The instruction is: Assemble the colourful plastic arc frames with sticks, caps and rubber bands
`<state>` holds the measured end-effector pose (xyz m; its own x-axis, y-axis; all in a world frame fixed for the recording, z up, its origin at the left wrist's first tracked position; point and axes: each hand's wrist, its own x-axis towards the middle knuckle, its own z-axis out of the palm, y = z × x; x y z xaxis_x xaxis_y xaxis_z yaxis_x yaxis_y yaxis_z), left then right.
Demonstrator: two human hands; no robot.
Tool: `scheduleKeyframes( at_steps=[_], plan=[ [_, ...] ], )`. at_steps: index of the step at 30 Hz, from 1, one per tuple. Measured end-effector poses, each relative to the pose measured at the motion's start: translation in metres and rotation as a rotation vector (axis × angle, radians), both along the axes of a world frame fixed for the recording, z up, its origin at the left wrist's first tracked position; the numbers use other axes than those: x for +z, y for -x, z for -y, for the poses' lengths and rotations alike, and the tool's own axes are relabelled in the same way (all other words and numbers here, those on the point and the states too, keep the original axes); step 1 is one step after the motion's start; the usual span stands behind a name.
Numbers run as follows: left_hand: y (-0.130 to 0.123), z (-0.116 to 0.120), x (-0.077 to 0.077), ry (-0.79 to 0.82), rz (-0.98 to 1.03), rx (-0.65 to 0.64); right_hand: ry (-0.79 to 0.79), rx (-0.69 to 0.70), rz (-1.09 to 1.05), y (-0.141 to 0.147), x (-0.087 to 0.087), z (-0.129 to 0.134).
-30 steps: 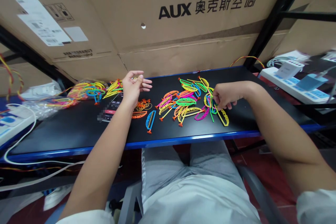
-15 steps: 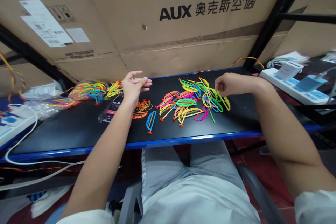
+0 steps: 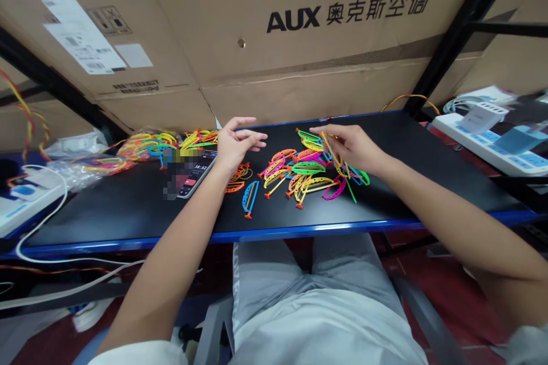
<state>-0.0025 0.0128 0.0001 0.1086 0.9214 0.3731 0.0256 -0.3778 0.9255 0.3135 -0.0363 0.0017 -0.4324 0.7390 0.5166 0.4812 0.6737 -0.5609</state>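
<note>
Near the worktop's (image 3: 377,206) front edge we note a blue toy bow (image 3: 250,199), beyond it the bow pile (image 3: 309,167), with a yellow bow (image 3: 330,152) pinched in the right hand's (image 3: 351,145) fingers, slanting down over the pile, while the left hand's (image 3: 233,145) fingers spread unladen, cardboard (image 3: 299,88) behind.

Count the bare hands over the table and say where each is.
2: the left hand, open, beside the phone; the right hand, over the bow pile's right side, pinching a yellow bow. Neither is hidden.
</note>
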Motion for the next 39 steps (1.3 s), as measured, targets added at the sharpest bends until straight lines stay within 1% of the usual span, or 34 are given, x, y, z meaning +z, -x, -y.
scheduleKeyframes(
  at_steps=[4, 6, 8, 10, 13, 15, 20, 24, 27, 33, 36, 39],
  plan=[
    [-0.011, 0.007, 0.0, -0.029, -0.029, -0.1, -0.015, -0.039, 0.058, 0.016, -0.014, 0.003],
    [-0.018, 0.012, 0.001, -0.035, -0.029, -0.128, 0.028, -0.055, 0.06, 0.021, -0.017, 0.004],
    [-0.027, 0.019, 0.001, -0.026, -0.021, -0.147, 0.077, -0.056, 0.056, 0.024, -0.018, 0.005],
    [-0.036, 0.026, -0.001, -0.006, -0.014, -0.183, 0.091, -0.068, 0.072, 0.025, -0.016, 0.006],
    [-0.051, 0.038, -0.006, 0.028, -0.045, -0.292, 0.045, -0.115, 0.156, 0.027, -0.015, 0.009],
    [-0.058, 0.044, -0.01, 0.024, -0.079, -0.335, -0.001, -0.151, 0.233, 0.03, -0.015, 0.013],
    [-0.063, 0.045, -0.012, -0.009, -0.08, -0.349, -0.094, -0.226, 0.339, 0.039, -0.017, 0.021],
    [-0.06, 0.046, -0.01, 0.009, -0.056, -0.383, -0.119, -0.257, 0.374, 0.041, -0.016, 0.025],
    [-0.059, 0.048, -0.01, 0.017, -0.086, -0.41, -0.135, -0.261, 0.396, 0.04, -0.015, 0.026],
    [-0.06, 0.049, -0.013, -0.012, -0.161, -0.419, -0.099, -0.291, 0.31, 0.039, -0.015, 0.025],
    [-0.06, 0.047, -0.015, 0.0, -0.194, -0.406, -0.084, -0.299, 0.259, 0.038, -0.016, 0.023],
    [-0.06, 0.047, -0.014, -0.028, -0.257, -0.384, -0.078, -0.291, 0.221, 0.038, -0.019, 0.021]
  ],
)
